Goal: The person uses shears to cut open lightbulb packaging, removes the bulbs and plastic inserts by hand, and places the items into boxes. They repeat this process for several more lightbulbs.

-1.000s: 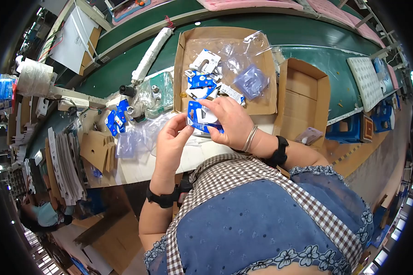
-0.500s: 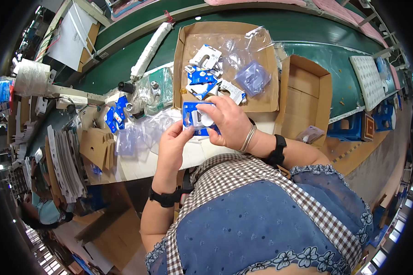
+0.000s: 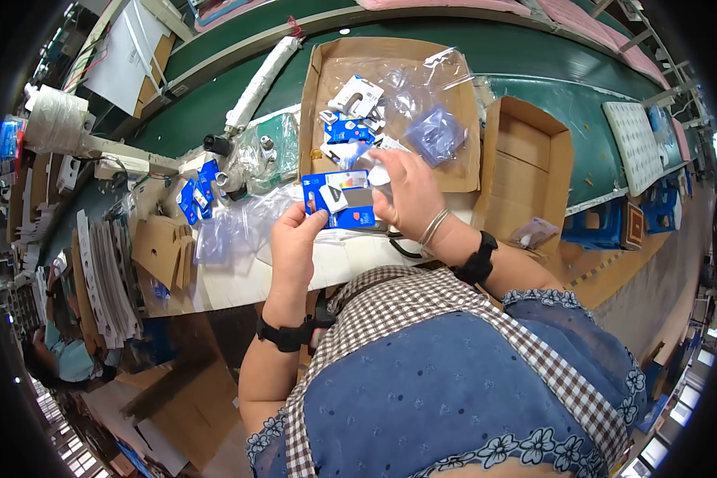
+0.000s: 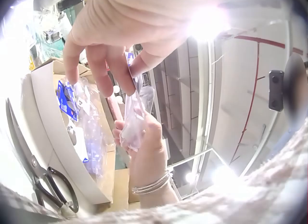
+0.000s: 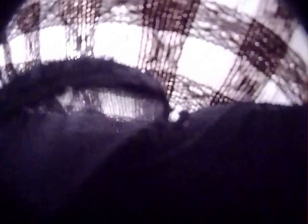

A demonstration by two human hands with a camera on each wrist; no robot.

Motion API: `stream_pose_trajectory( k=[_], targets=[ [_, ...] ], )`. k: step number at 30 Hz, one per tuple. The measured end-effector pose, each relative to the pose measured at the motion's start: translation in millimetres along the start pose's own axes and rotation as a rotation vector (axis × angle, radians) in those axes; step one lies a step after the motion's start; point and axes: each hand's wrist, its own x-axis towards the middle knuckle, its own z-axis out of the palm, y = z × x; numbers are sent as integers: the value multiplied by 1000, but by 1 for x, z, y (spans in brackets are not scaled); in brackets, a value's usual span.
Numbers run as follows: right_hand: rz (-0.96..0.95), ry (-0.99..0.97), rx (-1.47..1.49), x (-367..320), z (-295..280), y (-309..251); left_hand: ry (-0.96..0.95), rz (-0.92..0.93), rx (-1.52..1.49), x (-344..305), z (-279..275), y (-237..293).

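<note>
Between thumb and fingers my left hand (image 3: 292, 243) pinches the left end of a printed blue card (image 3: 358, 217) with a white cut-out section. My right hand (image 3: 418, 203) is at the card's other end, gripping a clear plastic blister (image 4: 132, 130) that holds a white rounded piece (image 3: 380, 174). In the left wrist view the plastic stretches between the two hands. Just beyond them stands a cardboard tray (image 3: 470, 151) containing blue and white cards (image 3: 349, 131) and clear blisters (image 3: 436, 135). Dark cloth and checked fabric fill the right wrist view, hiding the hand.
Scissors (image 4: 41, 178) lie on the white table beside the tray, their handle (image 3: 406, 246) near my right wrist. Another cardboard box (image 3: 530, 171) stands to the right. Clear plastic sheets (image 3: 243, 231), more blue cards (image 3: 197, 195) and brown cardboard pieces (image 3: 158, 247) are at left.
My right hand has shifted right along the card with the clear blister and white piece, uncovering more of the card. The left hand keeps its pinch and has moved slightly left.
</note>
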Motion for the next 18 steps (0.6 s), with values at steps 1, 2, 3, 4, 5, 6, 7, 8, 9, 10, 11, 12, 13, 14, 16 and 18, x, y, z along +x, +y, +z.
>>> stream_pose_trajectory(
  k=[1, 2, 3, 4, 5, 6, 7, 8, 9, 10, 11, 12, 13, 14, 16, 18],
  targets=[
    [2, 7, -7, 0, -1, 6, 12, 16, 6, 5, -2, -1],
    [38, 35, -54, -2, -3, 13, 18, 21, 16, 10, -1, 0],
    [74, 64, -101, -4, -6, 19, 9, 24, 15, 16, 0, 0],
    [96, 67, -123, -7, -9, 25, 17, 12, 47, 22, 0, 0],
    [100, 74, -131, -10, -13, 28, 25, 0, 78, 29, -1, -1],
    [132, 56, -144, -12, -15, 31, 31, -31, 84, 39, -4, -4],
    [163, 39, -156, -15, -19, 33, 19, -29, 83, 47, -3, -7],
    [178, 39, -160, -17, -24, 34, 19, -36, 87, 54, -2, -9],
    [183, 46, -164, -19, -26, 37, 21, -44, 93, 61, 0, -12],
    [193, 51, -166, -21, -29, 38, 12, -63, 98, 66, 1, -14],
    [202, 56, -167, -23, -31, 40, 3, -63, 101, 71, 5, -15],
    [201, 64, -174, -25, -32, 44, 6, -61, 82, 74, 9, -15],
    [209, 66, -177, -25, -34, 44, 11, -63, 62, 78, 11, -15],
    [245, 41, -159, -25, -37, 43, -20, -72, 67, 84, 11, -18],
    [284, 16, -138, -25, -41, 42, -32, -87, 61, 90, 12, -20],
    [283, 15, -123, -25, -43, 42, -37, -103, 56, 93, 12, -20]
  ],
)
